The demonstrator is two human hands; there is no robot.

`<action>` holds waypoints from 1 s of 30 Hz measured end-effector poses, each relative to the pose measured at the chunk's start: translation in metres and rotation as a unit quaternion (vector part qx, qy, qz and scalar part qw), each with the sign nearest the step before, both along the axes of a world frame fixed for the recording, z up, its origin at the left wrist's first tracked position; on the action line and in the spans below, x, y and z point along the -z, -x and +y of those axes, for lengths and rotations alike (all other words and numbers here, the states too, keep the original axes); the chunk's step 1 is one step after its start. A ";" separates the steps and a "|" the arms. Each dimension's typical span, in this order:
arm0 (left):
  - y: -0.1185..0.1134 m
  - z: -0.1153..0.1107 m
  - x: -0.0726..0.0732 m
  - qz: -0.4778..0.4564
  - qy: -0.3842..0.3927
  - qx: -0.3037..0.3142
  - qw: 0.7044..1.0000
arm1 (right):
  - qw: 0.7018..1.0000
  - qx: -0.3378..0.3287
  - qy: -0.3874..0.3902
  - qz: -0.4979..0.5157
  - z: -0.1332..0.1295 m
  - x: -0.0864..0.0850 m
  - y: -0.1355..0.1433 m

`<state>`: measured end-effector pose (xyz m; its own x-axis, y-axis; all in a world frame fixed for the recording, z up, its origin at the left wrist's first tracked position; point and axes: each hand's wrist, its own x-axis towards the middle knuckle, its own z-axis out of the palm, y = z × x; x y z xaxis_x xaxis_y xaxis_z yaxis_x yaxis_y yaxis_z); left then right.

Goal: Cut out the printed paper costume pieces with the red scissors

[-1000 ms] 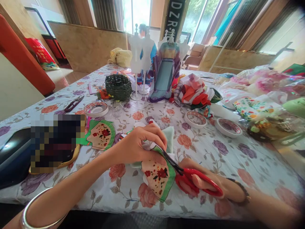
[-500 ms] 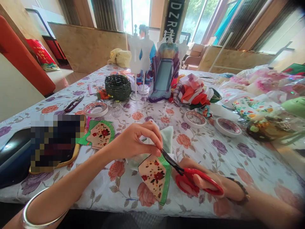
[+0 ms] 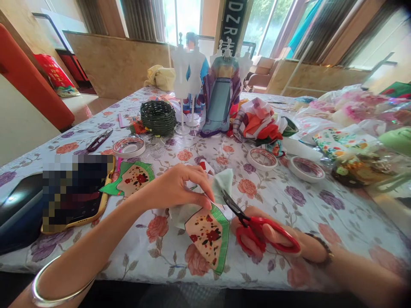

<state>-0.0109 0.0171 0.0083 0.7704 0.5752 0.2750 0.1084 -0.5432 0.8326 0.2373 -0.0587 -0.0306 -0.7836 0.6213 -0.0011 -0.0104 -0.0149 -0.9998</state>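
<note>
My left hand (image 3: 183, 184) pinches the top corner of a printed fabric piece (image 3: 207, 235), peach with red flowers and a green border, hanging above the tablecloth (image 3: 128, 252). My right hand (image 3: 257, 233) grips red-handled scissors (image 3: 272, 235). Their dark blades are slightly parted, just right of the pinching fingers and apart from the printed piece. Behind the fingers rests a pale green cloth (image 3: 223, 184). A similar green-edged printed piece (image 3: 135, 177) lies left of my left hand, partly covered by my forearm.
A phone (image 3: 77, 192) lies at the left. Farther back are thread snips (image 3: 100, 140), a dark woven basket (image 3: 158, 116) and tape rolls (image 3: 129, 146). Small white mannequins (image 3: 181, 72) and a dressed one (image 3: 220, 100) stand near heaped fabrics (image 3: 261, 119). Plastic-wrapped items (image 3: 346, 141) crowd the right.
The scissor blades have drawn away from my left fingertips, slightly to the right. My left hand has shifted a little left, still pinching the printed fabric.
</note>
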 end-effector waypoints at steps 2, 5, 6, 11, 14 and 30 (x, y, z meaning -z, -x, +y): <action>0.001 0.000 -0.001 -0.013 -0.003 0.001 1.000 | 1.000 -0.005 0.007 0.001 0.001 -0.002 -0.001; 0.001 0.001 -0.002 -0.042 -0.011 0.001 0.999 | 0.998 -0.018 0.018 -0.050 0.002 -0.010 -0.005; 0.000 0.001 -0.002 -0.049 -0.015 0.001 0.999 | 0.997 -0.024 0.019 -0.071 0.003 -0.013 -0.006; -0.001 0.001 -0.001 -0.076 -0.036 0.018 0.996 | 0.994 -0.042 0.011 -0.100 0.010 -0.015 -0.010; -0.001 0.000 -0.002 -0.085 -0.042 0.018 0.995 | 0.993 -0.067 0.006 -0.095 0.016 -0.011 -0.013; -0.003 -0.006 -0.003 -0.084 -0.045 0.041 0.995 | 0.990 -0.068 0.045 -0.117 0.019 -0.011 -0.017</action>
<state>-0.0075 0.0113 0.0111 0.7530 0.4791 0.4509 -0.0765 -0.6169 0.7833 0.2543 -0.0402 -0.0194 -0.8322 0.4984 -0.2429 0.2292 -0.0895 -0.9692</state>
